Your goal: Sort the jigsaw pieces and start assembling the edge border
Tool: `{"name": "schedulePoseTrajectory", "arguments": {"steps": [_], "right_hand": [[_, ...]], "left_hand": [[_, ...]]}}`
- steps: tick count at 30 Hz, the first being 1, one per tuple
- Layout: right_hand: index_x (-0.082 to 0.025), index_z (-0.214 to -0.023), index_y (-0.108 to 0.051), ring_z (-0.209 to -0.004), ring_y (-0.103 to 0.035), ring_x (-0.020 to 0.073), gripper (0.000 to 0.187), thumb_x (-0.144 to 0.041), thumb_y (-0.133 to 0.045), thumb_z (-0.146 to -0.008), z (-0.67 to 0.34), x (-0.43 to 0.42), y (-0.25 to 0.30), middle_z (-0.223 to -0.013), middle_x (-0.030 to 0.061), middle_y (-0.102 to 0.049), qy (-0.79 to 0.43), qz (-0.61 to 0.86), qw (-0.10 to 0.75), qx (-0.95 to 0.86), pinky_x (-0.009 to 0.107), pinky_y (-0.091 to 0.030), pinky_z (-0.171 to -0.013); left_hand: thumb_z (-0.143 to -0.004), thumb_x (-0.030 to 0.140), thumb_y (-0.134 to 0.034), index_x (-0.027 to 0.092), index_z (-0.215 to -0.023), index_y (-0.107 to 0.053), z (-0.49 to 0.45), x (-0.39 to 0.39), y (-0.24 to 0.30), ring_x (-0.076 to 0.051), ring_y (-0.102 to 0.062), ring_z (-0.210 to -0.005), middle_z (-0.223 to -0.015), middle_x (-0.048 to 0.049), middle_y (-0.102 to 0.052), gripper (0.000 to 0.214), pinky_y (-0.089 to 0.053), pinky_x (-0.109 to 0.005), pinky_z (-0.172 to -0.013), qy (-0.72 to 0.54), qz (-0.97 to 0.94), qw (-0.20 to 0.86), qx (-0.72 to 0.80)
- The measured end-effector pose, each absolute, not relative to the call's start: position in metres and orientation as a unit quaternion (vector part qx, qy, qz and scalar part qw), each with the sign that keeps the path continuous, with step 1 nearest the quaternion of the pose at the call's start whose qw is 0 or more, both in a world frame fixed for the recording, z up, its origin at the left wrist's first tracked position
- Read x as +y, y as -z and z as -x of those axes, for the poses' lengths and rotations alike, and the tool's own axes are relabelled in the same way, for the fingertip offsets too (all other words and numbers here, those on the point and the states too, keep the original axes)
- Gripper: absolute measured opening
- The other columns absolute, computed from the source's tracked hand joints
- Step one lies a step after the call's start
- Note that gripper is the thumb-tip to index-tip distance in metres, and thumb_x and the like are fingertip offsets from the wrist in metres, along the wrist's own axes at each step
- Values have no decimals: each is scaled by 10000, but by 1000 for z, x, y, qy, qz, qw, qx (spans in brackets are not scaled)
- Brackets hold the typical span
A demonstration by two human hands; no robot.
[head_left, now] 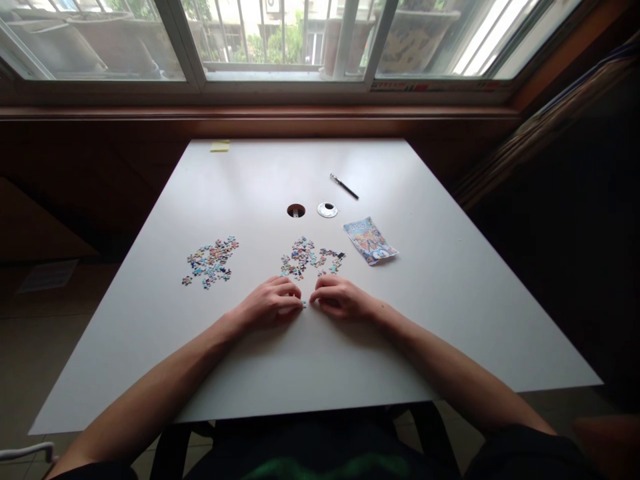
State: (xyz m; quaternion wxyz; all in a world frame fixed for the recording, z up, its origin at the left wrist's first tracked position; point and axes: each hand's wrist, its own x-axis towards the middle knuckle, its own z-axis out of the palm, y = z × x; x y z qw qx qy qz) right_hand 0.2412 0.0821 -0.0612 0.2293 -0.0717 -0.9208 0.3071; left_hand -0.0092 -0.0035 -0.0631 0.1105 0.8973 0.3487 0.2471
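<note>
White table (440, 327) under a bright window (280, 40). Left hand (275, 300) has fingertips at a small puzzle piece (304, 305) between the hands; right hand (337, 298) curls just beside it, and whether either pinches cannot be told. Probably best: light fingertip pressure, piece flat, clear of the loose pile (301, 255) beyond.

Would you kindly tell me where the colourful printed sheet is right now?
In the head view, the sheet lies on the table right of centre, just right of the puzzle pieces and beyond the right hand.
</note>
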Motion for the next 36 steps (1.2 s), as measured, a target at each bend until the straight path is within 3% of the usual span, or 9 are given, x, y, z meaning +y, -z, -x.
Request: {"name": "schedulePoseTrajectory", "arguments": {"steps": [36], "right_hand": [[-195, -987, -708, -830, -571, 165, 184, -144, -546, -916, -240, 84, 61, -890, 71, -626, -323, 88, 204, -920, 295, -491, -778]], "left_hand": [[-915, 179, -550, 219, -914, -642, 6, -3, 61, -182, -619, -875, -978, -59, -714, 101, -494, -338, -823, -263, -890, 107, 358]]}}
